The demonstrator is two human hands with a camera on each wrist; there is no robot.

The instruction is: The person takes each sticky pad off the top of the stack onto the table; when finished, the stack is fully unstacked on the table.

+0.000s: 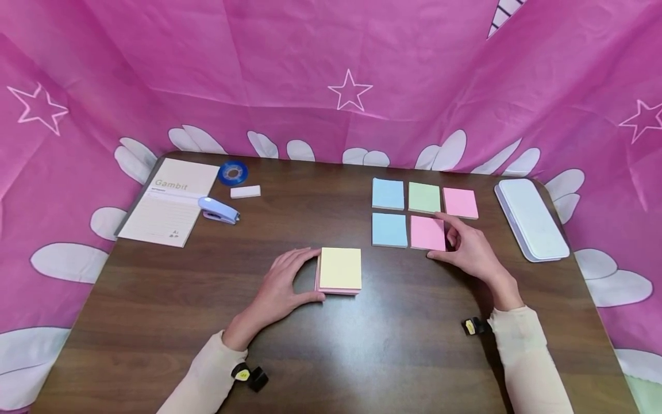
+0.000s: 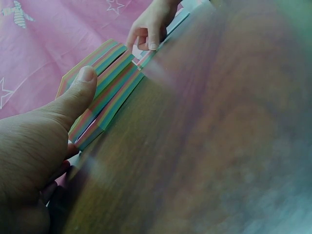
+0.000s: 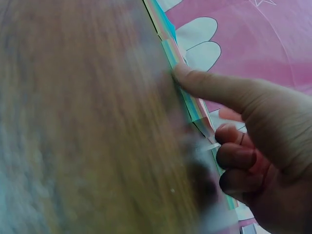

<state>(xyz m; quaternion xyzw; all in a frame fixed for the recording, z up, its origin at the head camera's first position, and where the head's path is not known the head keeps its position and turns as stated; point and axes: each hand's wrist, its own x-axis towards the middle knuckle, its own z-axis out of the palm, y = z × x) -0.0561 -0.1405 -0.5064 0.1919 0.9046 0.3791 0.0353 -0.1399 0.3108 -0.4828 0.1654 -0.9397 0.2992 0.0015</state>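
A stack of sticky note pads (image 1: 339, 268) with a yellow top stands near the table's middle. My left hand (image 1: 281, 284) holds its left side between thumb and fingers. In the left wrist view, the thumb lies along the striped edges of the stack (image 2: 109, 97). Farther right, my right hand (image 1: 472, 248) grips the pink sticky note pad (image 1: 427, 233) at its right edge, index finger at the back and thumb in front. The other right fingers are curled in. Beside that pad lies a blue pad (image 1: 389, 230). Behind are blue (image 1: 388, 194), green (image 1: 424, 197) and pink pads (image 1: 460, 203).
A white case (image 1: 532, 219) lies at the right edge. At the back left are a notebook (image 1: 168, 201), a light blue stapler (image 1: 219, 210), a white eraser (image 1: 245, 192) and a roll of blue tape (image 1: 233, 172). A pink curtain (image 1: 289, 63) hangs behind the table.
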